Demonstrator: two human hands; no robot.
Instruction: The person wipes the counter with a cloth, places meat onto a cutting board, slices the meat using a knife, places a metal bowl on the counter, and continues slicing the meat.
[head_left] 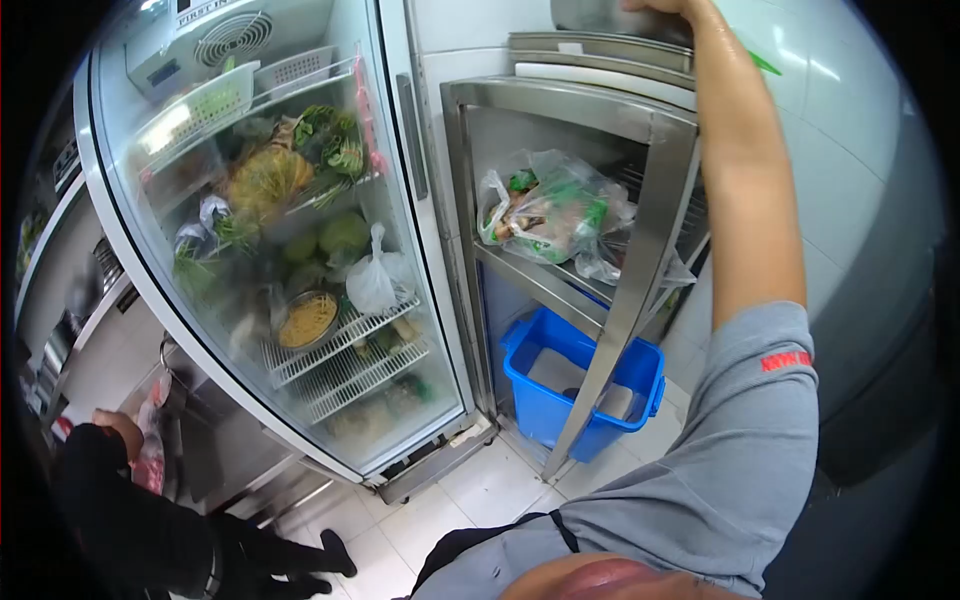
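Observation:
My right arm reaches up along the right side of the view to the top of a metal rack [462,150]. My right hand [668,6] is cut off by the upper edge of the view. Its visible fingers are bent, closed at a grey metal container [595,16] on the rack top; their tips are partly hidden. Under the container lie stacked metal trays [600,45] and a white board [600,80]. A green pointed piece [764,63] shows just right of my wrist. My left hand is out of view.
A glass-door fridge [425,140] holds vegetables, a white bag [380,280] and a bowl of yellowish food [306,320]. The rack's shelf carries plastic bags of produce [548,205]. Below stands a blue bin [530,395]. Another person in black [130,510] works at lower left, near raw meat [150,450].

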